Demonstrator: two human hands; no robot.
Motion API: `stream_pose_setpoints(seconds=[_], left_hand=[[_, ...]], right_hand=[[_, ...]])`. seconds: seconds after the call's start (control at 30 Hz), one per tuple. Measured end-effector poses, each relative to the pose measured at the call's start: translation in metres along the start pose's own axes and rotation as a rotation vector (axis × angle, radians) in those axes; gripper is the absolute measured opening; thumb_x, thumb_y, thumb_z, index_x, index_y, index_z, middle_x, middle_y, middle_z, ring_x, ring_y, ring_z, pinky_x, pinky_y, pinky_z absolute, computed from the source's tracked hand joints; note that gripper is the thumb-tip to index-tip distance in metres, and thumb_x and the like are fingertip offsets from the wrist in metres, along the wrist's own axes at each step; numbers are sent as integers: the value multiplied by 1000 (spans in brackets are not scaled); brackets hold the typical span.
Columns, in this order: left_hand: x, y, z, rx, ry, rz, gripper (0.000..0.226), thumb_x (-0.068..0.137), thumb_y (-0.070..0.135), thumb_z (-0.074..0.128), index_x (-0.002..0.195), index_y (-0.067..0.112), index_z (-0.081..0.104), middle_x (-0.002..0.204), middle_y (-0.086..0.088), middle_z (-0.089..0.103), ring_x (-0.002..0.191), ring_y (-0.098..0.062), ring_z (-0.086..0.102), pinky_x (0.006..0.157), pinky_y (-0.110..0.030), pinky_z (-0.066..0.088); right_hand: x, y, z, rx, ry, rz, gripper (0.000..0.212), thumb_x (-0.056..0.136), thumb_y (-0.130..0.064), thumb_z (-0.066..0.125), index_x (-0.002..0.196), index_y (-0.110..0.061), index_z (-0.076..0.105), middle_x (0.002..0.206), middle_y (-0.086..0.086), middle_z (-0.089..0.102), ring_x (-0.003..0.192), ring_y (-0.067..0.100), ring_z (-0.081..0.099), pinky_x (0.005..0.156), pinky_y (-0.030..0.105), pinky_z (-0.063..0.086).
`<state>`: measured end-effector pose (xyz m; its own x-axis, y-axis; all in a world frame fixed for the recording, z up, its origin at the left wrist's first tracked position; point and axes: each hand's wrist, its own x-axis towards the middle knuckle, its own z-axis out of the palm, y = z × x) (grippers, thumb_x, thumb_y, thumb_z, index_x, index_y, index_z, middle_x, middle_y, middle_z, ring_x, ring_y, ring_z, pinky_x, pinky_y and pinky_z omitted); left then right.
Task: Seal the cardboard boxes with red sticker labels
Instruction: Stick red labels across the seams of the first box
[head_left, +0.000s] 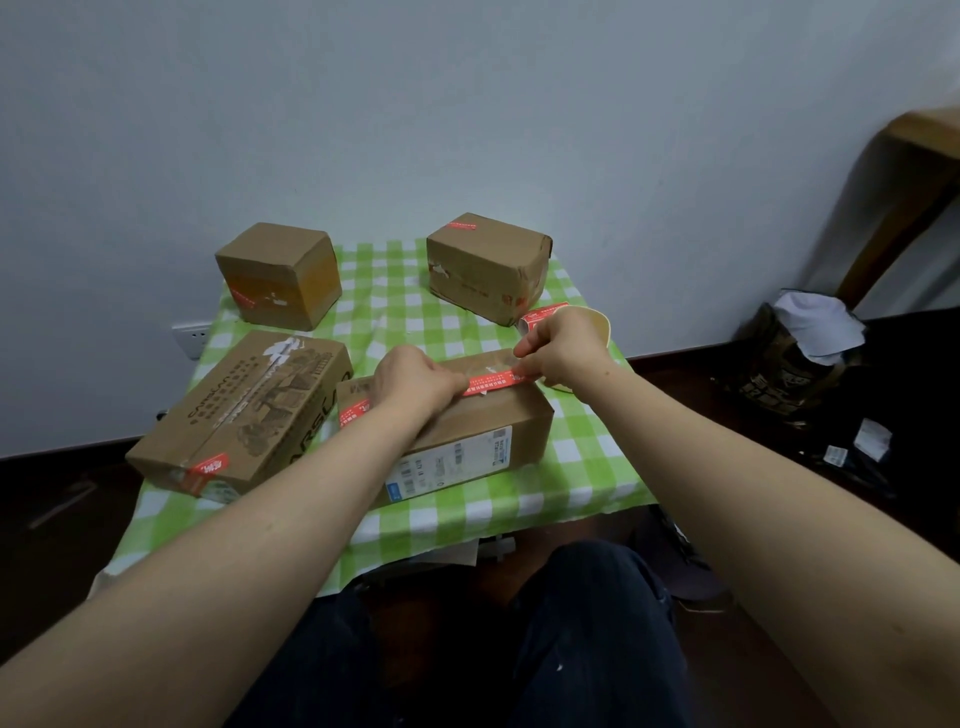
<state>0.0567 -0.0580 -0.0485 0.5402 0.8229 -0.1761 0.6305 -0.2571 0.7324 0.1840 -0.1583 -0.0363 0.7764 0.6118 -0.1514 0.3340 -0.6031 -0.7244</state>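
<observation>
A brown cardboard box (483, 421) with a white shipping label on its front lies in the middle of the green checked tablecloth (587, 467). A red sticker label (493, 383) stretches across its top seam. My left hand (413, 379) presses down on the sticker's left part with curled fingers. My right hand (558, 345) pinches the sticker's right end at the box's far right corner. Another red sticker (353, 413) wraps the box's left edge.
Three other boxes stand around: a printed one (244, 415) at left, a cube (280, 275) at back left, a worn one (488, 267) at back right, each bearing red stickers. A sticker roll (537, 318) and a pale bowl (597, 322) sit behind my right hand. Bags lie on the floor at right.
</observation>
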Motion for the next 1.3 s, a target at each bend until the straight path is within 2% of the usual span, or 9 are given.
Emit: stream_pose_setpoints(seconds=[0.2, 0.3, 0.43, 0.57, 0.73, 0.87, 1.03, 1.3], left_hand=[[0, 2, 1, 35, 13, -10, 22, 75, 30, 74, 75, 8, 72, 74, -6, 67, 74, -22, 63, 62, -29, 47], [-1, 2, 1, 55, 22, -5, 23, 75, 31, 73, 75, 8, 72, 74, -6, 66, 75, -24, 62, 59, -27, 41], [1, 2, 3, 72, 21, 3, 25, 75, 32, 74, 78, 8, 72, 79, -7, 68, 77, -23, 63, 60, -28, 43], [3, 0, 5, 88, 21, 7, 26, 75, 33, 74, 78, 7, 72, 81, -7, 68, 79, -23, 63, 62, -29, 44], [5, 0, 6, 106, 22, 6, 26, 74, 33, 74, 79, 8, 72, 82, -6, 68, 78, -23, 62, 61, -29, 42], [5, 1, 6, 123, 26, 4, 27, 75, 34, 74, 80, 8, 71, 82, -7, 68, 76, -22, 60, 58, -28, 38], [7, -1, 8, 150, 27, 10, 30, 74, 36, 74, 83, 7, 71, 87, -8, 68, 82, -25, 61, 62, -29, 41], [10, -2, 9, 180, 15, 9, 32, 73, 36, 75, 85, 7, 71, 87, -7, 68, 83, -24, 62, 66, -31, 48]], right_hand=[[3, 3, 3, -9, -3, -18, 15, 72, -3, 77, 74, -13, 66, 83, 5, 64, 70, 20, 58, 71, 36, 57], [5, 5, 4, -22, 4, -23, 13, 72, -4, 76, 76, -13, 67, 80, 3, 63, 70, 20, 58, 73, 37, 57], [6, 5, 6, -59, 11, -24, 15, 73, -6, 75, 73, -18, 66, 74, -3, 59, 71, 17, 57, 76, 38, 57], [7, 5, 7, -82, 15, -30, 17, 73, -6, 75, 69, -19, 65, 78, -3, 61, 80, 20, 61, 80, 42, 56], [5, 5, 8, -125, 11, -41, 18, 74, -7, 74, 71, -21, 64, 70, -10, 55, 83, 20, 61, 82, 44, 55], [4, 4, 8, -163, 11, -59, 15, 77, -8, 72, 75, -22, 66, 69, -12, 54, 90, 21, 63, 84, 43, 55], [2, 5, 9, -194, 24, -84, 16, 79, -8, 68, 76, -23, 65, 70, -13, 53, 90, 20, 62, 83, 43, 55], [2, 6, 12, -216, 37, -103, 14, 82, -9, 65, 90, -19, 72, 96, -2, 67, 92, 19, 62, 82, 41, 55]])
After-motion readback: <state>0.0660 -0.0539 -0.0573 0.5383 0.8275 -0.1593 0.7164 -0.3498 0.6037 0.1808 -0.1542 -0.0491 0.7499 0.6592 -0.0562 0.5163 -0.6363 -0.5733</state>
